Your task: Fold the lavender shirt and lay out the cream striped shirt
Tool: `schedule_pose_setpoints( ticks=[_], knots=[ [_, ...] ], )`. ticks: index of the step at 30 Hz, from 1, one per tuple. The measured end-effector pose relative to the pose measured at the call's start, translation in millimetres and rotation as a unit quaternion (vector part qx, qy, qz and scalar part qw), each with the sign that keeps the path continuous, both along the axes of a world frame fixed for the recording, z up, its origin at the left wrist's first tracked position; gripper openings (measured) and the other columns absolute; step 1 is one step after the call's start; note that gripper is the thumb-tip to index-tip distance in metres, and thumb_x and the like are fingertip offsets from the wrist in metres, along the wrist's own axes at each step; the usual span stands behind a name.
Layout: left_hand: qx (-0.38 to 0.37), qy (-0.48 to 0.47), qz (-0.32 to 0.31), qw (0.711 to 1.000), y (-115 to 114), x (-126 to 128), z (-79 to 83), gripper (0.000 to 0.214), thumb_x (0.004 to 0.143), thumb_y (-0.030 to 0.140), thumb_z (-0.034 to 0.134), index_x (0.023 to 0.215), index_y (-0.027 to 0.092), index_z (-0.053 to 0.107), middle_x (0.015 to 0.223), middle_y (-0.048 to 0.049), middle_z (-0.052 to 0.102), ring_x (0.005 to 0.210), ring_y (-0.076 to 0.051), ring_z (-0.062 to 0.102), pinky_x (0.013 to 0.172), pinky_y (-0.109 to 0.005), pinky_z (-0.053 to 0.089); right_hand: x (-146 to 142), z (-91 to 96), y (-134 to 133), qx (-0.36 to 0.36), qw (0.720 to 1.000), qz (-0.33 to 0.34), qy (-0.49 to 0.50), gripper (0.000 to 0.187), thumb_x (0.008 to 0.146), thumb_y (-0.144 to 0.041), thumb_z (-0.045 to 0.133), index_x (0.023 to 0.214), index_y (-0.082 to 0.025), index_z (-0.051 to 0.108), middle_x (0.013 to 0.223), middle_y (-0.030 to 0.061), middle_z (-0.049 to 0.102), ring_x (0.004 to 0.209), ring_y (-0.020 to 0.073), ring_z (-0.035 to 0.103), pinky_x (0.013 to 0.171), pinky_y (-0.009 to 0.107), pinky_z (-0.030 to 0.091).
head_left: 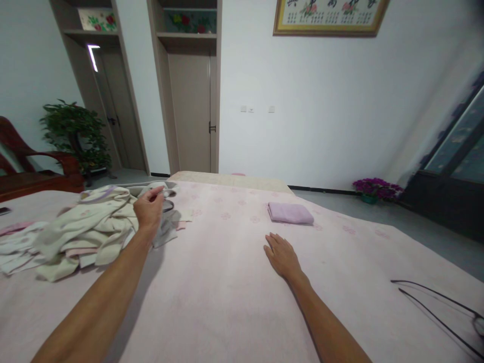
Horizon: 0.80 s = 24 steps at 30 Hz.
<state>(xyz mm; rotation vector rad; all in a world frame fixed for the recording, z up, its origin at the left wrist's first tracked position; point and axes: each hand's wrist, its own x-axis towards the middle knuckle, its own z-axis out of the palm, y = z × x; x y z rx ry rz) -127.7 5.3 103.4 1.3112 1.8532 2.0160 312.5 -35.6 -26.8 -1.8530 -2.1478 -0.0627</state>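
Observation:
My left hand (149, 205) is raised at the right side of a heap of crumpled clothes (102, 212). Its thumb and fingers are pinched together on a grey garment (166, 229), part of which hangs below and behind the hand. The heap is mostly cream, white and grey cloth, with a few pink edges. Fingers spread, my right hand (282, 253) rests on or just over the pale pink cover (227, 292) and holds nothing. Just beyond its fingertips lies a folded lilac cloth (290, 213), flat and rectangular.
A pair of eyeglasses (438, 307) lies at the right, temples pointing inward. A dark phone-like object (4, 210) is at the left edge. Beyond the covered surface stand a wooden chair (41, 161), a green plant (75, 131) and purple flowers (376, 187).

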Motion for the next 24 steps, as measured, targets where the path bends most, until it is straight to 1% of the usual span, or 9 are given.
schedule_pose_setpoints(
  ticks=[3, 5, 7, 9, 11, 15, 17, 21, 24],
  knots=[
    [0.075, -0.053, -0.139, 0.986, -22, 55, 12.6, 0.047, 0.078, 0.034, 0.066, 0.118, 0.010, 0.071, 0.102, -0.0096, 0.074, 0.080, -0.016, 0.068, 0.078, -0.029, 0.057, 1, -0.5, 0, 0.007, 1.000, 0.002, 0.007, 0.050, 0.100, -0.040, 0.040, 0.144, -0.020, 0.052, 0.154, 0.0086, 0.046, 0.144, 0.0251, 0.037, 0.120, 0.043, 0.022],
    [0.059, -0.047, -0.275, 0.958, -45, 91, 17.9, 0.043, 0.077, 0.035, 0.069, 0.112, 0.009, 0.073, 0.101, -0.0103, 0.074, 0.080, -0.016, 0.068, 0.077, -0.029, 0.057, 2, -1.2, 0, 0.017, 1.000, 0.007, 0.013, 0.049, 0.100, -0.039, 0.040, 0.142, -0.019, 0.055, 0.152, 0.0094, 0.048, 0.143, 0.0251, 0.038, 0.120, 0.043, 0.024],
    [-0.024, 0.020, -0.467, 0.884, -70, 120, 20.4, 0.049, 0.080, 0.035, 0.070, 0.123, 0.012, 0.068, 0.103, -0.0102, 0.075, 0.086, -0.018, 0.069, 0.079, -0.030, 0.056, 4, -3.0, -1, 0.031, 0.999, 0.014, 0.019, 0.047, 0.099, -0.037, 0.041, 0.139, -0.018, 0.057, 0.150, 0.0103, 0.050, 0.142, 0.0250, 0.041, 0.119, 0.043, 0.026],
    [-0.108, 0.115, -0.587, 0.794, -89, 138, 20.0, 0.053, 0.082, 0.033, 0.070, 0.132, 0.017, 0.063, 0.103, -0.0083, 0.075, 0.089, -0.018, 0.069, 0.081, -0.030, 0.055, 6, -6.0, -1, 0.044, 0.998, 0.022, 0.025, 0.045, 0.099, -0.035, 0.041, 0.137, -0.018, 0.058, 0.148, 0.0105, 0.052, 0.140, 0.0246, 0.043, 0.119, 0.043, 0.027],
    [-0.152, 0.171, -0.600, 0.767, -97, 144, 16.1, 0.047, 0.085, 0.033, 0.067, 0.130, 0.018, 0.065, 0.099, -0.0065, 0.076, 0.088, -0.018, 0.070, 0.080, -0.029, 0.054, 9, -8.9, -1, 0.054, 0.998, 0.029, 0.035, 0.044, 0.099, -0.034, 0.041, 0.136, -0.019, 0.060, 0.147, 0.0104, 0.053, 0.140, 0.0245, 0.044, 0.118, 0.043, 0.028],
    [-0.169, 0.211, -0.493, 0.827, -82, 134, -1.7, 0.035, 0.089, 0.036, 0.059, 0.115, 0.017, 0.071, 0.100, -0.0066, 0.077, 0.093, -0.021, 0.070, 0.083, -0.030, 0.053, 12, -7.1, -1, 0.059, 0.995, 0.039, 0.072, 0.040, 0.098, -0.034, 0.043, 0.129, -0.020, 0.065, 0.142, 0.0098, 0.058, 0.136, 0.0243, 0.048, 0.117, 0.043, 0.031],
    [-0.181, 0.251, -0.446, 0.840, -71, 126, -13.1, 0.032, 0.089, 0.035, 0.058, 0.111, 0.018, 0.073, 0.103, -0.0065, 0.077, 0.096, -0.022, 0.070, 0.087, -0.031, 0.052, 11, -1.4, -3, 0.061, 0.992, 0.049, 0.104, 0.037, 0.098, -0.034, 0.043, 0.121, -0.021, 0.069, 0.137, 0.0088, 0.063, 0.132, 0.0234, 0.052, 0.115, 0.041, 0.033],
    [-0.181, 0.349, -0.421, 0.817, -61, 124, -36.2, 0.034, 0.087, 0.038, 0.061, 0.115, 0.020, 0.071, 0.118, -0.0081, 0.073, 0.108, -0.025, 0.067, 0.097, -0.034, 0.049, 8, 10.8, -10, 0.049, 0.980, 0.094, 0.166, 0.032, 0.098, -0.037, 0.045, 0.105, -0.024, 0.073, 0.124, 0.0067, 0.070, 0.121, 0.0220, 0.058, 0.108, 0.037, 0.038],
    [-0.153, 0.408, -0.416, 0.798, -62, 134, -53.1, 0.042, 0.086, 0.039, 0.066, 0.125, 0.022, 0.066, 0.130, -0.0106, 0.067, 0.121, -0.028, 0.060, 0.106, -0.041, 0.044, 4, 14.6, -16, 0.044, 0.975, 0.138, 0.170, 0.023, 0.088, -0.037, 0.059, 0.101, -0.023, 0.071, 0.120, 0.0066, 0.069, 0.118, 0.0234, 0.057, 0.103, 0.036, 0.039]
  ],
)
